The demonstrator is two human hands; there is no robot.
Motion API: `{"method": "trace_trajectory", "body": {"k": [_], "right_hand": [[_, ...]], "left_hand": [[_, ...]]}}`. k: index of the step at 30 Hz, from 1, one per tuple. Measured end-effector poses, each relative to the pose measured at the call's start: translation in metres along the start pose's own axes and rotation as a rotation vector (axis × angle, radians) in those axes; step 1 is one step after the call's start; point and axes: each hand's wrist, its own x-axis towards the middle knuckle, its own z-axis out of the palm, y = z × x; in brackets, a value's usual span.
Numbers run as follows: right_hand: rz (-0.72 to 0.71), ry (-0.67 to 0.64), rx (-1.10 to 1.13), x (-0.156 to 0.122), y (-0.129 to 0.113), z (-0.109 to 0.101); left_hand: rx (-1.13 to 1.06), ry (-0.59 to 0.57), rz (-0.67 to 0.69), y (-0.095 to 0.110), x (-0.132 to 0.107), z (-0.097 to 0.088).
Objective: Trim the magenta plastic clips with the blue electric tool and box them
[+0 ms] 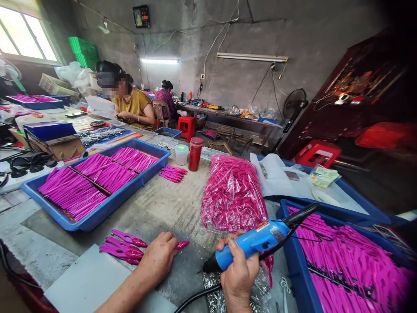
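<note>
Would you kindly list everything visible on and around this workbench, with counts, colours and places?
blue tray: one, blue, left on the bench, filled with rows of magenta pieces
second blue tray: one, blue, right edge, also full of magenta pieces
clear bag: one, packed with pink pieces, bench centre
loose magenta pieces: a few, beside the left hand
small magenta pile: one, behind the left tray
red bottle: one, mid-bench
lidded cup: one, pale, next to the bottle
red stool: one, by the far bench
standing fan: one, black, at the back wall
co-workers: two, seated, far left
left hand: pressing down a magenta piece
right hand: gripping a blue power screwdriver
</note>
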Motion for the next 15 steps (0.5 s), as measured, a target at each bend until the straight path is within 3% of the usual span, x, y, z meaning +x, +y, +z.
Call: {"method": "trace_trajectory", "body": {"k": [15], "right_hand": [[0.028,0.006,0.031,0.0,-0.001,0.001]], "left_hand": [[-0.066,0.06,0.046,-0.009,-0.001,0.013]]}}
